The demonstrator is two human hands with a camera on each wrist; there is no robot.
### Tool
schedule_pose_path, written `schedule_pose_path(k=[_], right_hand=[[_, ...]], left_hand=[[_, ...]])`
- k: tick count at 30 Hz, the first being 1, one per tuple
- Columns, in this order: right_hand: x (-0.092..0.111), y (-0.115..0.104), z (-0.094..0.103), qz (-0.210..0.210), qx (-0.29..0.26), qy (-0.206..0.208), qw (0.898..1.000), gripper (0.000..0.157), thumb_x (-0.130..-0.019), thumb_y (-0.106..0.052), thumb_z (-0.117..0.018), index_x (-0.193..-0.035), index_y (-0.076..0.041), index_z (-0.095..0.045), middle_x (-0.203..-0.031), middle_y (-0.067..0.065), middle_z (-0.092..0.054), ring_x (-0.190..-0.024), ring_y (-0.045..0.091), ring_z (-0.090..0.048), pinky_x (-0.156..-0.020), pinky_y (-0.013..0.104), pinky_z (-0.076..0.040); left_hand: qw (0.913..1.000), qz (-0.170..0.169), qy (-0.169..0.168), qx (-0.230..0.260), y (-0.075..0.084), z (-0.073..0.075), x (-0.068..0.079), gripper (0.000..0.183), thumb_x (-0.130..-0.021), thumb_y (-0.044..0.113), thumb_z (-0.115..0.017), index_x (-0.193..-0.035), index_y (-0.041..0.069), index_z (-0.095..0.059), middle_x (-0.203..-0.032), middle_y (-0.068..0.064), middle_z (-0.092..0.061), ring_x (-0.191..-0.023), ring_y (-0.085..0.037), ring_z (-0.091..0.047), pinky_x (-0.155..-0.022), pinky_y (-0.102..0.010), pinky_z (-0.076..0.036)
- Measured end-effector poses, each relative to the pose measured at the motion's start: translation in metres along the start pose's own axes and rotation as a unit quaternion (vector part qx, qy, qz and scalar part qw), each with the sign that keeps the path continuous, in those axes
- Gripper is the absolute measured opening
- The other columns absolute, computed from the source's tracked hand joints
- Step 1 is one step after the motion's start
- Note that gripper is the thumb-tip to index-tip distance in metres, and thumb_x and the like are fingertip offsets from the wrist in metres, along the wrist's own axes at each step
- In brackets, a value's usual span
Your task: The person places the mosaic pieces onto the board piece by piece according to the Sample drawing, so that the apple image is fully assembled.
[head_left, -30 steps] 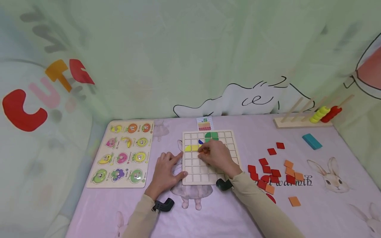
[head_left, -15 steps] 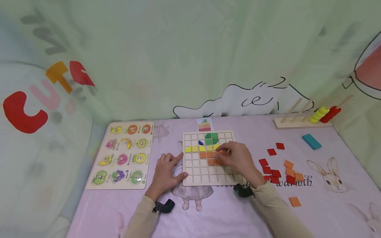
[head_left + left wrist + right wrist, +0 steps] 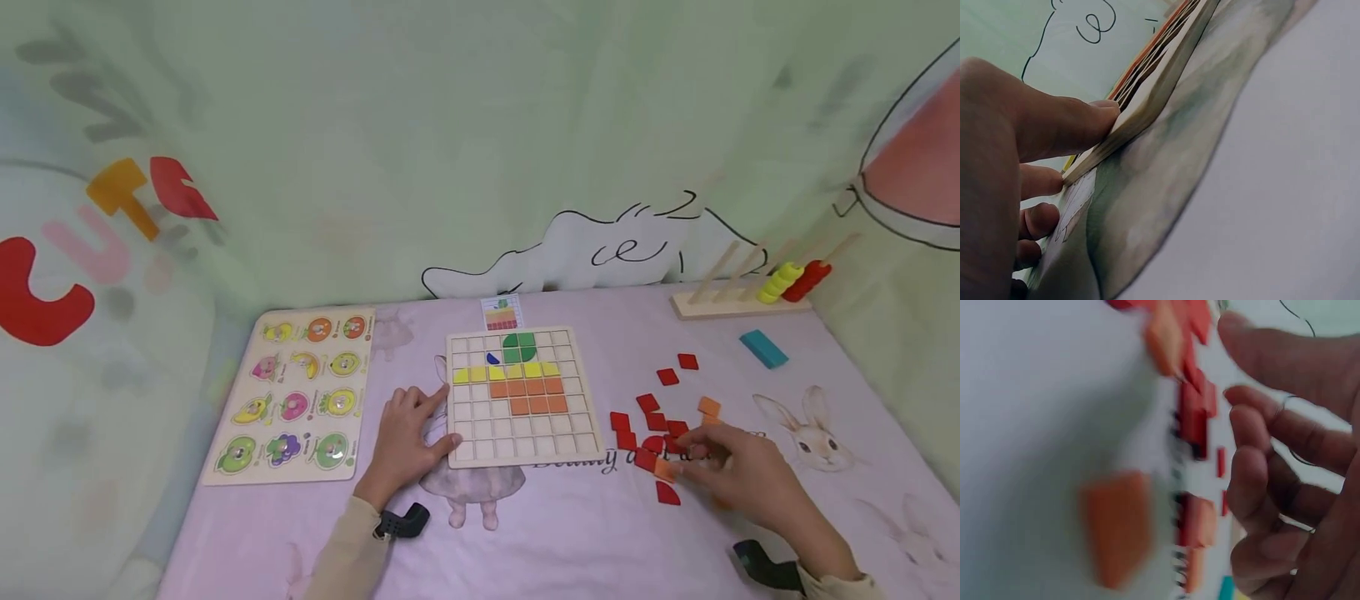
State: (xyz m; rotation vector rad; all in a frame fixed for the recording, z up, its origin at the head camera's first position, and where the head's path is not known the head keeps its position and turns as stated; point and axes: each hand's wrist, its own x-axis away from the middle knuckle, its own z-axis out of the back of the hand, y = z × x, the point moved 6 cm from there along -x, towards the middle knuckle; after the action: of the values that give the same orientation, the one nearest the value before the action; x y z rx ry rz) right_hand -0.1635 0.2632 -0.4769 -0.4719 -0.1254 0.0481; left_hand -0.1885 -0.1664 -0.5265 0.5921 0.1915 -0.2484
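Observation:
A wooden grid board lies in the middle of the head view, with green, yellow and orange pieces and one blue piece in its cells. My left hand rests at its left side, index fingertip at the left edge and thumb at the lower corner. In the left wrist view the thumb presses the board's side. Over the loose red tiles and an orange tile hovers my right hand, thumb and index finger apart. Nothing shows between its fingers in the right wrist view.
A fruit puzzle board lies at the left. Behind the grid board is a small pattern card. At the back right stand a peg stand with yellow and red beads and a teal block.
My right hand has moved from the grid board to the loose tiles at the right. Two orange rows now show fully on the board. My left hand stays at the board's edge.

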Motion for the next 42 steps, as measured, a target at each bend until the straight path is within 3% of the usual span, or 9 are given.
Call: schedule_pose_path(k=[4,9,21,26,30,35,37,39,42], right_hand=[[0.003,-0.010,-0.022,0.034,0.000,0.015,0.999,0.042,-0.076,-0.029,-0.096,-0.107,-0.006,-0.078,-0.084,-0.001,-0.066,-0.073,0.016,-0.053,-0.058,0.022,-0.045],[-0.002,-0.018,-0.036,0.035,0.008,0.040,0.999,0.038,-0.075,-0.023,-0.096,-0.103,-0.005,-0.078,-0.077,-0.002,-0.065,-0.069,0.016,-0.052,-0.058,0.022,-0.045],[-0.006,-0.021,-0.031,-0.018,0.003,-0.006,1.000,0.040,-0.076,-0.022,-0.096,-0.098,-0.004,-0.068,-0.078,0.002,-0.064,-0.072,0.019,-0.054,-0.057,0.023,-0.048],[-0.008,-0.024,-0.018,-0.006,-0.051,0.022,0.998,0.033,-0.087,-0.020,-0.088,-0.104,-0.003,-0.065,-0.081,0.004,-0.066,-0.069,0.017,-0.058,-0.057,0.022,-0.050],[-0.016,-0.030,0.003,0.014,-0.131,0.099,0.986,0.024,-0.097,-0.018,-0.079,-0.110,-0.003,-0.066,-0.084,0.007,-0.069,-0.062,0.013,-0.067,-0.059,0.020,-0.054],[-0.029,-0.041,0.015,-0.014,-0.240,0.175,0.955,0.032,-0.098,-0.025,-0.077,-0.121,-0.003,-0.074,-0.086,-0.015,-0.072,-0.066,-0.002,-0.072,-0.068,0.013,-0.055],[-0.036,-0.048,0.012,-0.020,-0.266,0.167,0.949,0.039,-0.098,-0.030,-0.078,-0.127,-0.004,-0.074,-0.091,-0.015,-0.074,-0.072,-0.003,-0.073,-0.071,0.013,-0.056],[-0.044,-0.059,0.006,-0.011,-0.266,0.140,0.954,0.044,-0.097,-0.033,-0.079,-0.131,-0.005,-0.073,-0.102,-0.006,-0.077,-0.082,0.001,-0.074,-0.072,0.014,-0.056],[-0.055,-0.080,-0.008,0.018,-0.248,0.088,0.965,0.047,-0.095,-0.033,-0.080,-0.134,-0.007,-0.073,-0.117,0.014,-0.076,-0.099,0.018,-0.075,-0.076,0.014,-0.055]], left_hand=[[0.9999,0.010,-0.001,-0.001,-0.006,0.003,0.002,0.075,-0.081,0.043,-0.081,-0.149,0.015,-0.064,-0.097,-0.003,-0.055,-0.088,-0.017,-0.037,-0.080,-0.035,-0.032],[0.9999,0.010,0.000,-0.006,-0.011,0.003,0.004,0.075,-0.082,0.044,-0.080,-0.150,0.016,-0.063,-0.098,-0.003,-0.055,-0.088,-0.017,-0.037,-0.080,-0.035,-0.031],[1.0000,0.005,0.001,0.002,-0.006,0.003,0.001,0.075,-0.082,0.043,-0.081,-0.149,0.015,-0.063,-0.100,-0.004,-0.056,-0.089,-0.018,-0.038,-0.081,-0.036,-0.032],[1.0000,0.007,0.002,0.003,-0.007,0.004,0.000,0.076,-0.082,0.044,-0.081,-0.149,0.015,-0.063,-0.099,-0.004,-0.056,-0.089,-0.018,-0.038,-0.081,-0.036,-0.032],[1.0000,0.008,0.002,0.004,-0.006,0.004,0.000,0.076,-0.082,0.046,-0.080,-0.150,0.016,-0.063,-0.098,-0.003,-0.055,-0.090,-0.018,-0.038,-0.081,-0.037,-0.033],[1.0000,0.003,0.008,0.001,-0.006,0.003,-0.001,0.075,-0.082,0.046,-0.081,-0.149,0.016,-0.064,-0.097,-0.002,-0.054,-0.089,-0.017,-0.038,-0.080,-0.037,-0.033],[0.9999,-0.002,0.012,0.001,-0.005,0.002,-0.001,0.075,-0.082,0.046,-0.081,-0.148,0.015,-0.064,-0.096,-0.002,-0.054,-0.088,-0.017,-0.038,-0.080,-0.037,-0.033],[0.9999,-0.006,0.012,0.004,-0.004,0.002,-0.001,0.075,-0.082,0.046,-0.081,-0.148,0.015,-0.065,-0.096,-0.002,-0.054,-0.088,-0.017,-0.038,-0.080,-0.036,-0.033],[0.9999,-0.009,0.010,0.004,-0.002,0.000,-0.002,0.075,-0.082,0.047,-0.081,-0.148,0.015,-0.065,-0.096,-0.002,-0.055,-0.088,-0.017,-0.038,-0.080,-0.036,-0.033]])
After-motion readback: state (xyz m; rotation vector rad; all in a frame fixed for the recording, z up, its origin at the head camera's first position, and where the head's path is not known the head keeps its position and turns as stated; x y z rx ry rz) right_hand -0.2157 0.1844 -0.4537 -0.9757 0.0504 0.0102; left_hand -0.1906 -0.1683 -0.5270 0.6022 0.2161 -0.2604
